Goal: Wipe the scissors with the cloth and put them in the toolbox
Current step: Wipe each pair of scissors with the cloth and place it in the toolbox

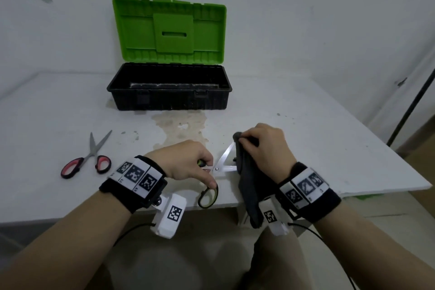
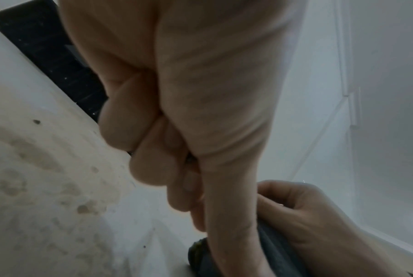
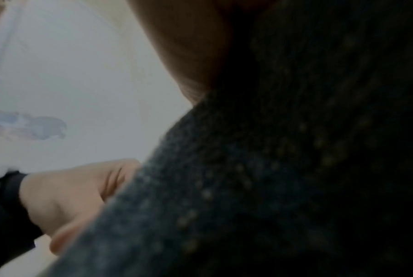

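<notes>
Green-handled scissors [image 1: 223, 164] lie spread wide at the table's near edge. My left hand [image 1: 188, 165] grips their upper handle, and the lower handle loop [image 1: 208, 196] hangs by my fingertip. My right hand [image 1: 266, 146] holds a dark grey cloth [image 1: 249, 186] bunched over the blades; the cloth [image 3: 248, 168] fills the right wrist view. A second pair, the red-handled scissors [image 1: 88, 158], lies on the table to the left. The black toolbox [image 1: 169, 87] stands farther back with its green lid [image 1: 168, 30] raised.
The white table [image 1: 306, 136] has a brownish stain [image 1: 181, 127] between the toolbox and my hands. Its right edge runs diagonally near a black pole [image 1: 412, 101]. A white wall rises just behind the toolbox.
</notes>
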`<act>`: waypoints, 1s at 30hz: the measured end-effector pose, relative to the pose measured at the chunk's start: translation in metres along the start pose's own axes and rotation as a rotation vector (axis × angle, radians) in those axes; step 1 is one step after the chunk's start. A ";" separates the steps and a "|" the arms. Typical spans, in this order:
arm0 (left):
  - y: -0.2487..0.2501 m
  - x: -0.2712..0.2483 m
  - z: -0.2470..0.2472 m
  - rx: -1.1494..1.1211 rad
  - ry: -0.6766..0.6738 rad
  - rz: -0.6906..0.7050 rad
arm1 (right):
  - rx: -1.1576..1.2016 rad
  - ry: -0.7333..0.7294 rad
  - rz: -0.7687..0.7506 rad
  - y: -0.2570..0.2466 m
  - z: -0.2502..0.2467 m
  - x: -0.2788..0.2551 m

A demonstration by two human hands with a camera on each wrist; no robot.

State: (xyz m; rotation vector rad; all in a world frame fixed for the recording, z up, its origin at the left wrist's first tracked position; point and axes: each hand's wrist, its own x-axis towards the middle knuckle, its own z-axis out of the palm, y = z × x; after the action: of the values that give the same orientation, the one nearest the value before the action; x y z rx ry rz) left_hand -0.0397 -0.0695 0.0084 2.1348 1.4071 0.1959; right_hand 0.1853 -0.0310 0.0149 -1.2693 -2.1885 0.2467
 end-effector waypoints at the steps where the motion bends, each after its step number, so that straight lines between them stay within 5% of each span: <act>1: 0.000 0.000 -0.001 -0.010 0.002 -0.007 | 0.006 0.035 0.002 0.001 -0.004 0.001; 6: 0.009 0.005 -0.010 0.038 0.061 -0.006 | 0.069 -0.033 -0.239 -0.017 -0.002 -0.016; 13: 0.012 0.003 -0.008 0.118 0.109 -0.018 | 0.025 -0.086 -0.340 -0.017 0.016 -0.029; 23: 0.011 -0.001 -0.009 0.039 0.027 -0.032 | 0.032 0.213 0.063 0.019 -0.017 -0.001; 26: 0.009 -0.002 -0.012 0.013 0.043 -0.038 | 0.034 0.227 -0.061 0.012 -0.030 -0.015; 30: 0.015 0.002 -0.010 0.030 0.043 -0.031 | 0.025 -0.014 -0.289 -0.014 -0.016 -0.035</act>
State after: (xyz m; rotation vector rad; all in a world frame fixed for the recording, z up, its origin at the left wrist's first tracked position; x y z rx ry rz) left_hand -0.0314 -0.0682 0.0242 2.1435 1.4751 0.2109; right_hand 0.1968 -0.0697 0.0197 -0.9249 -2.3382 0.1661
